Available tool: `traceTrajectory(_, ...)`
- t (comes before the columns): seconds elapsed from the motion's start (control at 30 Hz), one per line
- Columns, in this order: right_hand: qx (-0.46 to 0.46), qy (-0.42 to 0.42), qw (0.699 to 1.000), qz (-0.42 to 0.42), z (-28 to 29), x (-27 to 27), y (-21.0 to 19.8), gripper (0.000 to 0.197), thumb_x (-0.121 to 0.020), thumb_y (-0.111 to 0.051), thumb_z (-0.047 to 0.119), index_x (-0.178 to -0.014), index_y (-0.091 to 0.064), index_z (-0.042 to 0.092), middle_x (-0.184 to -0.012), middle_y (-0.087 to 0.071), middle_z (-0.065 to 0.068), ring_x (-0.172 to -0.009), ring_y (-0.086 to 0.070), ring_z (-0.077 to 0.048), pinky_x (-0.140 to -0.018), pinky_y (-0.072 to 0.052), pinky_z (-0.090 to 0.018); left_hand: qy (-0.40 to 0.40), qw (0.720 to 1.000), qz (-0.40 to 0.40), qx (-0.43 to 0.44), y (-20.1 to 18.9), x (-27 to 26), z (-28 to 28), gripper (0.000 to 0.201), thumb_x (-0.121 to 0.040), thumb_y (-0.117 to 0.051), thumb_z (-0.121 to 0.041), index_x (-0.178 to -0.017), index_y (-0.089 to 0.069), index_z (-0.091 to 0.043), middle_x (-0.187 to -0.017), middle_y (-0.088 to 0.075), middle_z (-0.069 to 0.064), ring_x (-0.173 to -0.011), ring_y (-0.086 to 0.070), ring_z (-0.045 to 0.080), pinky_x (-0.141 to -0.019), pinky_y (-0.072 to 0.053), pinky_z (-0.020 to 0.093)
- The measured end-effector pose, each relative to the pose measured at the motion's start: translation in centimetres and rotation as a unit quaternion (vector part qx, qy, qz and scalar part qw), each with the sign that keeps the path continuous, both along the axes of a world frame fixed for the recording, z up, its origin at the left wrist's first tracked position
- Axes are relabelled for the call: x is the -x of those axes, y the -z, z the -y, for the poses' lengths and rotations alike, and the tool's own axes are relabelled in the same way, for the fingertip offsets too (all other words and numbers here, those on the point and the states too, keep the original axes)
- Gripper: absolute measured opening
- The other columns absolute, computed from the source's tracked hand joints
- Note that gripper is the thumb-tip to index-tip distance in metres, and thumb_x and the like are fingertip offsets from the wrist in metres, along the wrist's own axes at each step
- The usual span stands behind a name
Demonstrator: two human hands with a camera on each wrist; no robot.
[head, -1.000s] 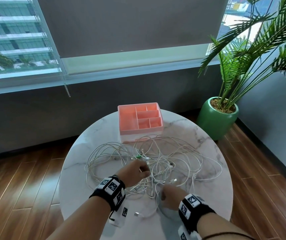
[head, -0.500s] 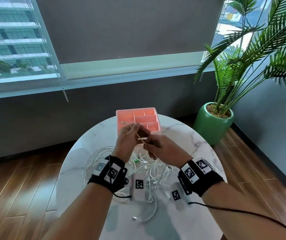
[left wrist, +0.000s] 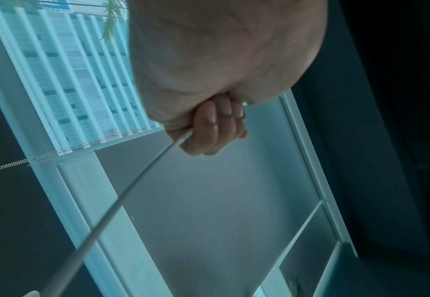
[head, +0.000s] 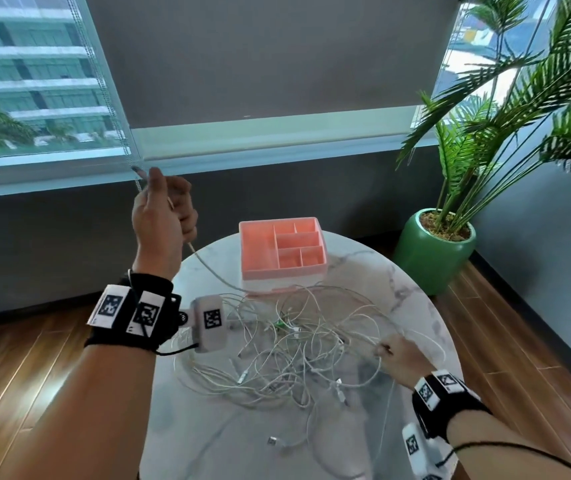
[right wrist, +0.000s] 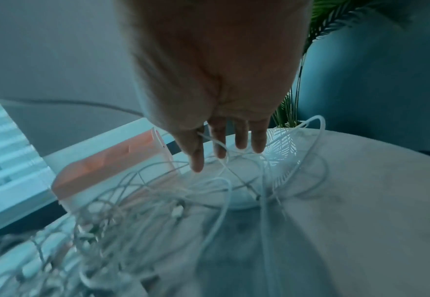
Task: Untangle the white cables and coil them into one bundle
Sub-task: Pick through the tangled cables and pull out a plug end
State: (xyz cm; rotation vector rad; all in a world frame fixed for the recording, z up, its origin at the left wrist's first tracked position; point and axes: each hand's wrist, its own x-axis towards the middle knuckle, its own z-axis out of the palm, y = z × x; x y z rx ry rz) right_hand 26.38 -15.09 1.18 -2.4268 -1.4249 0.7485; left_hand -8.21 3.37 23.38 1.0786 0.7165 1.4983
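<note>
White cables: smooth, slightly glossy plastic sheathing, several ends tipped with small bright metal plugs; the strand running from the left hand reads as the same smooth white plastic in the left wrist view.
Table beneath the right hand: polished white marble-look top with grey veining, glossy enough to carry reflections.
Organiser tray beyond the tangle: matt pink plastic, smooth walls.
Plant pot: glossy green glaze.
Floor: reddish wood boards, satin sheen.
Wristbands: black matt cloth with paper-like printed tags.
</note>
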Motion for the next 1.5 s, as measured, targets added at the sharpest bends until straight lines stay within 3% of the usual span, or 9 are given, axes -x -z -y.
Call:
traceTrajectory(0.27,-0.303,0.054,0.935,-0.177,-7.1,2.8,-12.1,0.018,-0.099,-0.052,0.012,-0.09,-0.066,0.005,-0.077,-0.073,-0.014,-0.068,-0.071,-0.03,-0.07,-0.061,-0.048,0.091,0.958,-0.261,-0.076,6.9,-6.4,2.9,0.046,-0.11,-0.034,-0.018,-0.074,-0.061,-0.01,-0.047,-0.038,-0.011,-0.043,-0.03,0.004,-0.044,-0.025,0.019)
traceTrajectory(0.5,-0.43,-0.063,0.85,-0.299,-8.4,6.8,-21.5,0.02,-0.1,-0.051,0.002,-0.101,-0.07,0.007,-0.088,-0.075,-0.012,-0.075,-0.074,-0.029,-0.069,-0.061,-0.034,0.16,0.958,-0.234,-0.05,8.4,-9.9,4.8,0.035,-0.109,-0.037,-0.02,-0.09,-0.066,-0.011,-0.062,-0.052,0.001,-0.047,-0.038,0.002,-0.047,-0.029,0.018)
traceTrajectory(0.63,-0.348,-0.151,0.902,-0.208,-8.5,8.9,-20.5,0.018,-0.1,-0.054,0.012,-0.106,-0.071,0.013,-0.08,-0.073,-0.006,-0.064,-0.072,-0.024,-0.059,-0.055,-0.028,0.138,0.958,-0.223,-0.118,6.0,-10.5,5.5,0.026,-0.101,-0.052,-0.036,-0.082,-0.067,-0.029,-0.063,-0.056,-0.01,-0.05,-0.044,0.001,-0.049,-0.033,0.013)
traceTrajectory(0.73,-0.337,-0.168,0.915,-0.148,-8.2,9.7,-18.9,0.022,-0.101,-0.051,0.014,-0.112,-0.07,0.015,-0.076,-0.071,-0.004,-0.057,-0.07,-0.017,-0.058,-0.057,-0.028,0.078,0.946,-0.286,-0.13,5.7,-10.8,5.0,0.012,-0.096,-0.066,-0.028,-0.097,-0.073,-0.018,-0.065,-0.068,-0.008,-0.06,-0.061,0.003,-0.061,-0.044,0.017)
traceTrajectory(0.87,-0.288,-0.182,0.937,-0.076,-8.1,10.2,-17.1,0.02,-0.099,-0.05,0.012,-0.087,-0.062,0.021,-0.072,-0.07,0.003,-0.05,-0.064,-0.004,-0.055,-0.051,-0.015,0.05,0.942,-0.311,-0.12,6.6,-10.7,4.4,0.013,-0.088,-0.076,-0.026,-0.095,-0.074,-0.015,-0.075,-0.072,-0.001,-0.069,-0.065,0.013,-0.068,-0.05,0.027)
traceTrajectory(0.97,-0.254,-0.215,0.943,-0.009,-8.1,10.2,-15.7,0.021,-0.099,-0.054,0.013,-0.079,-0.061,0.013,-0.058,-0.059,0.012,-0.046,-0.055,0.003,-0.051,-0.042,-0.013,0.093,0.936,-0.321,-0.114,6.7,-10.8,4.4,0.006,-0.087,-0.076,-0.012,-0.085,-0.073,-0.017,-0.074,-0.071,-0.007,-0.066,-0.064,0.003,-0.07,-0.051,0.02)
traceTrajectory(1.2,-0.181,-0.164,0.969,-0.046,-7.6,7.3,-10.5,0.016,-0.095,-0.06,0.021,-0.088,-0.072,0.014,-0.07,-0.066,0.005,-0.068,-0.066,-0.018,-0.07,-0.053,-0.033,0.0,0.968,-0.228,-0.108,5.6,-10.0,3.4,0.012,-0.094,-0.068,-0.014,-0.094,-0.072,-0.003,-0.073,-0.068,-0.008,-0.058,-0.056,-0.003,-0.057,-0.045,0.016)
traceTrajectory(1.33,-0.068,-0.075,0.99,-0.102,-6.1,4.2,-6.0,0.022,-0.098,-0.056,0.025,-0.087,-0.072,0.017,-0.081,-0.071,0.002,-0.07,-0.066,-0.015,-0.076,-0.056,-0.041,-0.018,0.984,-0.153,-0.09,4.2,-8.2,1.4,0.005,-0.094,-0.069,-0.018,-0.091,-0.069,-0.015,-0.06,-0.06,-0.016,-0.052,-0.048,-0.001,-0.053,-0.038,0.02)
traceTrajectory(1.5,-0.248,0.064,0.936,-0.244,-7.6,2.4,-9.5,0.032,-0.106,-0.042,0.02,-0.084,-0.064,0.008,-0.089,-0.073,-0.02,-0.062,-0.065,-0.024,-0.056,-0.052,-0.034,-0.004,0.967,-0.237,-0.091,5.2,-7.0,0.8,0.008,-0.092,-0.071,-0.019,-0.093,-0.069,-0.011,-0.057,-0.058,-0.016,-0.051,-0.046,0.0,-0.053,-0.038,0.021)
